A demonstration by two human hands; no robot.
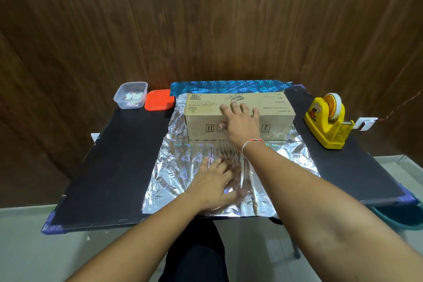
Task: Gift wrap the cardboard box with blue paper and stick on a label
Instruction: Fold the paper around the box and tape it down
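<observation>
No side wrapped yet — cardboard box (239, 117) sits bare on wrapping paper (183, 167), silver side up, blue far edge folded behind box. Your right hand (241, 126) lies over box top, fingers spread; left hand (214, 184) flat on paper, smoothing. Left to do: fold, tape from dispenser (327, 121), label — likely from clear tub (130, 95).

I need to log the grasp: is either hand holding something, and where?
Nothing is gripped. The right hand rests on the box, and the left hand lies flat on the paper.
</observation>
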